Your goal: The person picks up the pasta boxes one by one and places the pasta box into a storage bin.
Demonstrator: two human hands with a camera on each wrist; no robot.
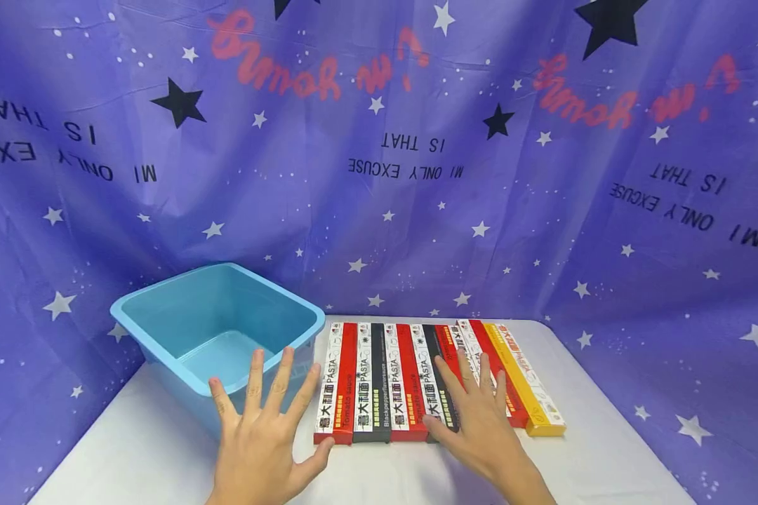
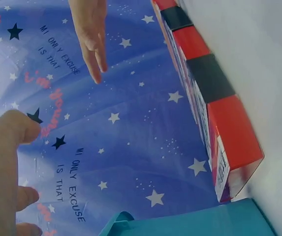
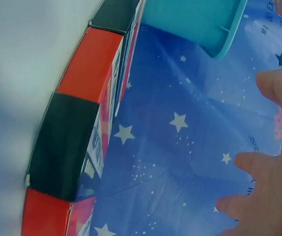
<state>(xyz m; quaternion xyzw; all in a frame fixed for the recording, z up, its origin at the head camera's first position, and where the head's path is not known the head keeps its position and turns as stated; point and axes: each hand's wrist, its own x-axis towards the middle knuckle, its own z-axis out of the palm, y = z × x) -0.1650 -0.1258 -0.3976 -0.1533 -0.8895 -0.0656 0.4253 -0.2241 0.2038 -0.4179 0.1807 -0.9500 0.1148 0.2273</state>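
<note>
both hands spread above a row of pasta boxes

the left hand [image 1: 259, 442] and the right hand [image 1: 480, 421] are bare and holding nothing, fingers splayed; both wrist views show them apart from the packets. the left hovers in front of the blue plastic tub [image 1: 164, 358], the right over the middle and right of the row.

this looks like a moment of readiness, with no grasp made. picking up a box would call for lowering a hand and closing thumb and fingers across its narrow width.

the packets lie lengthwise away from the person: a red tomato-sauce pasta box [image 1: 346, 393] at the left end, a black-pepper-sauce pasta box [image 1: 379, 379] beside it, more red and black ones, then a slanting yellow pasta box [image 1: 518, 372] at the right end. neighbours sit tight, leaving little finger room between them.

the tub's rim comes close to the leftmost box; whether they touch is unclear. the white tabletop [image 1: 594, 449] offers room in front and to the right, with the starry purple curtain [image 1: 328, 210] just behind.
</note>
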